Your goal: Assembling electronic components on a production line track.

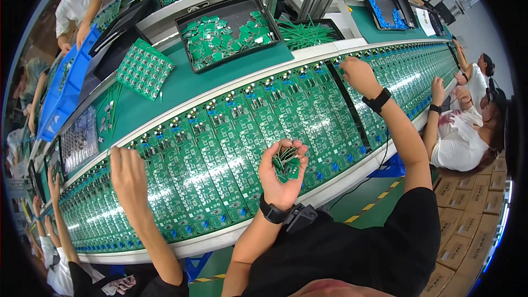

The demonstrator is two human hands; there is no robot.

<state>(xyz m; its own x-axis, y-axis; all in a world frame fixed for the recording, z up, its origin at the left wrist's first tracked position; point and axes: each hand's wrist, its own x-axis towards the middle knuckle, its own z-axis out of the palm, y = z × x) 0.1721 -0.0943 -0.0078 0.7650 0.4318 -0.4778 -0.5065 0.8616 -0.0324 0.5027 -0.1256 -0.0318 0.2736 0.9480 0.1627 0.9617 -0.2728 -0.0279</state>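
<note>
My left hand (281, 179) is cupped palm up over the near edge of the belt, holding a small bunch of green circuit boards (287, 162). A black band sits on its wrist. My right hand (357, 74) reaches out over the long row of green circuit boards (236, 132) on the conveyor, fingers curled down onto a board near the far edge. What lies under its fingers is hidden. That wrist wears a black band too.
A co-worker's hand (129, 173) rests on the boards at my left. Another person (467, 132) works at my right. Beyond the belt stand a black tray of small green boards (228, 33), a green panel (144, 69) and a blue bin (69, 85). Cardboard boxes (467, 225) are stacked at lower right.
</note>
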